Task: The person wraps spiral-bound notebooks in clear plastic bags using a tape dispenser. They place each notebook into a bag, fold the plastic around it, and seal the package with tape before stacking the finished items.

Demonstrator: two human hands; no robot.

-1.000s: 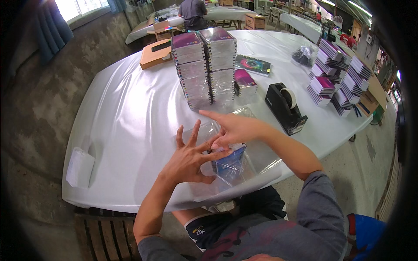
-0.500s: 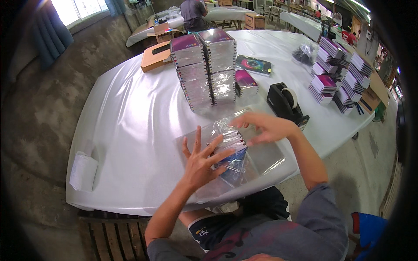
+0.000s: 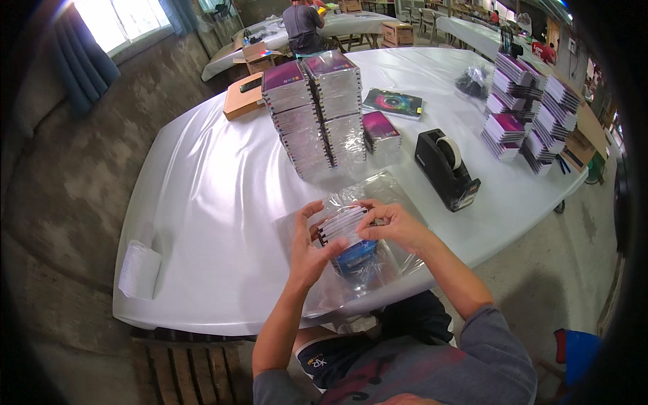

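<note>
A small stack of notebooks (image 3: pixel 343 226) stands before me, white page edges up, dark binding marks at the left and a blue cover facing me. Clear plastic film (image 3: pixel 388 260) lies beneath it and bunches around its near side. My left hand (image 3: pixel 312 246) curves around the stack's left end, thumb on the near side and fingers behind. At the right end my right hand (image 3: pixel 395 231) holds the stack, its thumb and forefinger drawn together near the top edge; whether film is pinched between them I cannot make out.
Beyond my hands rise tall wrapped notebook stacks (image 3: pixel 314 111), with a shorter purple pile (image 3: pixel 382 133) beside them. A black tape dispenser (image 3: pixel 445 172) stands to the right. More stacked notebooks (image 3: pixel 503 135) fill the far right; a white roll (image 3: pixel 140 270) sits at the left edge.
Both hands have closed in on the notebook stack from spread fingers. My right hand came down from above its far side to the right end. The stack now stands more upright.
</note>
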